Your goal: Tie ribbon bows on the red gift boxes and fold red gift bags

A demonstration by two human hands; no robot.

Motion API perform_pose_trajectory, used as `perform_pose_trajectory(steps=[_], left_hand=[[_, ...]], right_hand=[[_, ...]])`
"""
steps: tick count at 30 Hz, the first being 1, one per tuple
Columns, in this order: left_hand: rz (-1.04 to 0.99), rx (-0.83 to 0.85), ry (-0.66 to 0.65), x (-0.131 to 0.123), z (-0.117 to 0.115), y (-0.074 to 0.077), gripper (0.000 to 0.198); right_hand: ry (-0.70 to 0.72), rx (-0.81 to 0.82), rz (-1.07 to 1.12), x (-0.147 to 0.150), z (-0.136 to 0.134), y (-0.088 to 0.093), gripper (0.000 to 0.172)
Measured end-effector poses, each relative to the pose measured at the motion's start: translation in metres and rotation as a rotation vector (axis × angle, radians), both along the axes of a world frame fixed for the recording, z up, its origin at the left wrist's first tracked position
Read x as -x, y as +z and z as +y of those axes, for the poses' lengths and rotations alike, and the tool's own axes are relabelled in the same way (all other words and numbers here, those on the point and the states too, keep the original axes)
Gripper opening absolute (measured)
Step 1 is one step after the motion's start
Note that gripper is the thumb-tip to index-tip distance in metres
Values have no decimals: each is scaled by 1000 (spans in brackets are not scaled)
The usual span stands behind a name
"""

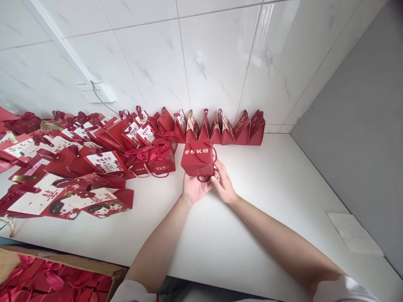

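Above the white table, a small red gift box [195, 161] with gold lettering and red twisted cord handles is held in both hands. My left hand [194, 188] lies under the box, palm up, its fingers curled beneath it. On the box's right side my right hand [224, 184] grips its edge, thumb and fingers closed by the cord. One cord loop lies across the lettered face; another hangs below, between the hands. Two red boxes with ribbon bows [160, 159] stand just left of the held box.
Triangular red boxes [241, 130] line the tiled wall. Many more, some with white printed panels [105, 162], crowd the table's left side. A cardboard carton [91, 265] of red boxes is at lower left. A socket [96, 93] with a cable is on the wall; white paper [355, 233] lies right.
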State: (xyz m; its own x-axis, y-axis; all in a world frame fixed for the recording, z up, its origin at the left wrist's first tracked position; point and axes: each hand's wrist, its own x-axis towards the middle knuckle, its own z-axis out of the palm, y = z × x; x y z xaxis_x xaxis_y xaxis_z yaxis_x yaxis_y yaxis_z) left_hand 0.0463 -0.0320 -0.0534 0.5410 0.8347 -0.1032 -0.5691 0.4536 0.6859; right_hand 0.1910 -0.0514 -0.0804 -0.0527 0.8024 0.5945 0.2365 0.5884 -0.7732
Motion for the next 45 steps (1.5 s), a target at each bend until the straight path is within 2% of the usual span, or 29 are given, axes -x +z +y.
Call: perform_pose_trajectory(steps=[4, 7, 10, 13, 16, 18, 20, 24, 28, 30, 33, 36, 40, 45], left_hand=[[51, -33, 32, 0, 0, 2, 72], [103, -111, 56, 10, 6, -1, 72], [233, -280, 81, 28, 15, -4, 72], [457, -488, 76, 46, 19, -2, 88], [602, -558, 36, 55, 17, 0, 90], [623, -507, 32, 57, 16, 0, 87], [616, -397, 69, 57, 15, 0, 81], [604, -229, 155, 55, 19, -2, 54], [532, -128, 221, 51, 21, 1, 27], [487, -66, 265, 50, 21, 4, 16], [404, 8, 363, 50, 19, 12, 25], [288, 43, 459, 54, 18, 21, 31], [198, 68, 538, 64, 12, 36, 27], [219, 78, 593, 77, -12, 54, 24]], right_hand=[[-35, 127, 69, 3, 0, -4, 51], [37, 304, 343, 2, 7, -13, 38], [97, 443, 586, -9, 19, -24, 28], [108, 501, 640, -26, 30, -30, 33], [124, 546, 676, -41, 34, -29, 48], [111, 554, 704, -47, 31, -27, 57], [93, 556, 726, -53, 26, -24, 57], [122, 629, 782, -70, 14, -16, 55], [142, 672, 884, -86, 6, -6, 31], [135, 656, 914, -92, 3, 0, 25], [133, 636, 957, -100, -1, 11, 24], [145, 636, 960, -111, -4, 23, 15], [154, 631, 951, -125, -8, 39, 10], [156, 635, 920, -135, -20, 58, 14]])
